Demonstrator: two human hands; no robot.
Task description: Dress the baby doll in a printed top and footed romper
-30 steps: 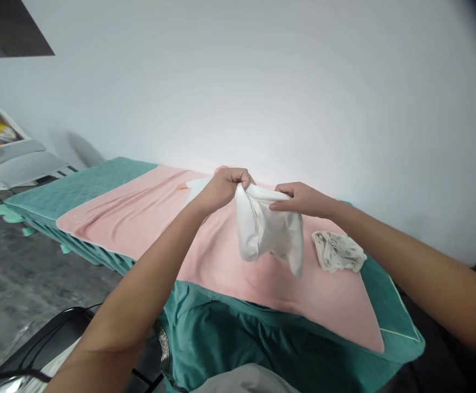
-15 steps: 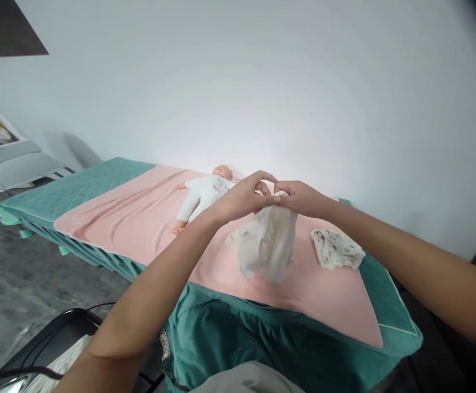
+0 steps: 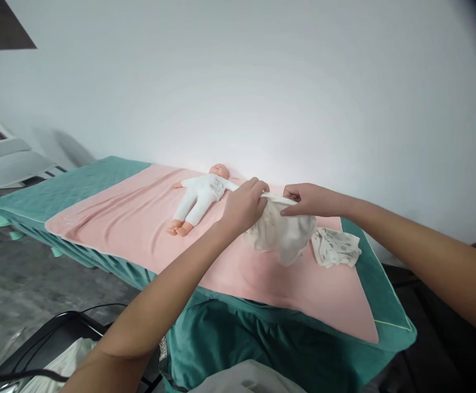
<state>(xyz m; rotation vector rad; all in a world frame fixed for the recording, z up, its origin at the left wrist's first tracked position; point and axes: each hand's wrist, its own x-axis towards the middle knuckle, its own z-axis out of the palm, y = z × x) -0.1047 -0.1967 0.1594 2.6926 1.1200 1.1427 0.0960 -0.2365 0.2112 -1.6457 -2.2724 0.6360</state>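
A small whitish baby garment [image 3: 277,232] hangs above the pink sheet, blurred at its lower edge, so I cannot tell its exact kind. My left hand [image 3: 246,204] is closed on one side of its upper edge. My right hand [image 3: 309,199] pinches the same edge farther right, and the fabric stretches between the two. Behind my left hand a baby doll [image 3: 200,191] in a white outfit lies on its back, one arm partly hidden. To the right of the held garment lies a folded, patterned baby garment [image 3: 336,248].
The pink sheet [image 3: 111,213] covers most of a green padded bed [image 3: 389,305] against a pale wall. White chairs [image 3: 15,169] stand at the far left. A black chair [image 3: 53,338] with white cloth and cables is at lower left.
My hands have moved apart, drawing the garment's upper edge out between them. The garment hangs wider and higher than before. The view has shifted slightly.
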